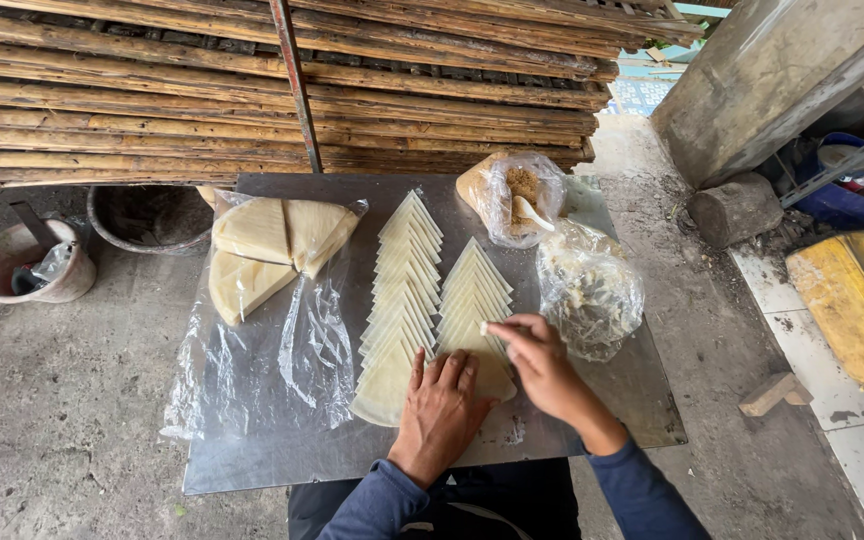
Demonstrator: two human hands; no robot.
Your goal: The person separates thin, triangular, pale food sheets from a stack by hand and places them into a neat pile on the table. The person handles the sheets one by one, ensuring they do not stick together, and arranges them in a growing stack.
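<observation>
Head view looks down on a metal tray (252,440) carrying two overlapping rows of pale, thin triangular pastry sheets (402,290), points aimed away from the person. Left hand (440,405) lies flat, fingers spread, pressing on the nearest sheets and gripping nothing. Right hand (542,365) pinches a small white utensil (497,327) over the right row. Clear plastic wrap (282,370) with larger wedges lies left; filling bags (587,290) sit right.
</observation>
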